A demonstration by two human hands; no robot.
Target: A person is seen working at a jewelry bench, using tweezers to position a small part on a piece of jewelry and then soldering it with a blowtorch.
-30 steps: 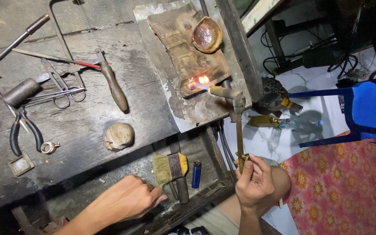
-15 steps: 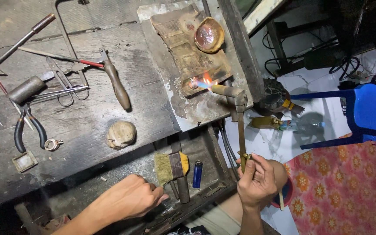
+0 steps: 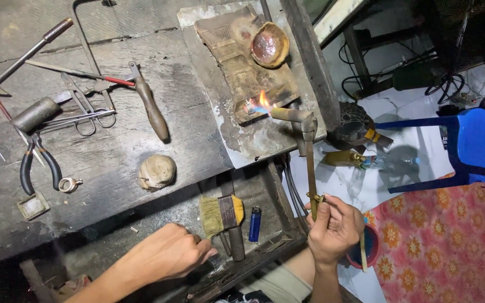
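Left hand [image 3: 166,255] rests curled on the lower tray [image 3: 186,216] under the tabletop [image 3: 113,163], fingertips just beside the brush [image 3: 221,215]; grip looks loosely closed, can't tell if it holds anything. A blue lighter [image 3: 255,223] lies just right of the brush.

Right hand [image 3: 335,230] is off the tabletop edge, grip clamped around the lower end of the brass torch [image 3: 310,163]. A thin stick [image 3: 361,249] runs down past the same hand; can't tell whether the fingers hold it.

The torch stem runs up from the hand, elbows left at the top, nozzle on the scorched soldering block [image 3: 248,67]. Flame [image 3: 260,102] is small, orange-blue, at the block's near edge. The workpiece at the flame is too small to make out. A round crucible dish [image 3: 269,45] sits on the far end of the block.

The tabletop is dark, worn wood. On it, mid to far: pale lump [image 3: 156,171], pliers [image 3: 37,168], scissors [image 3: 82,115], wooden-handled tool [image 3: 151,109], hammer [image 3: 29,53] partly cut off at the left.

Right side: white tile floor [image 3: 360,191], blue plastic chair [image 3: 472,146], floral cloth [image 3: 450,247], cables in the far dark. Hoses under the tabletop are mostly hidden.
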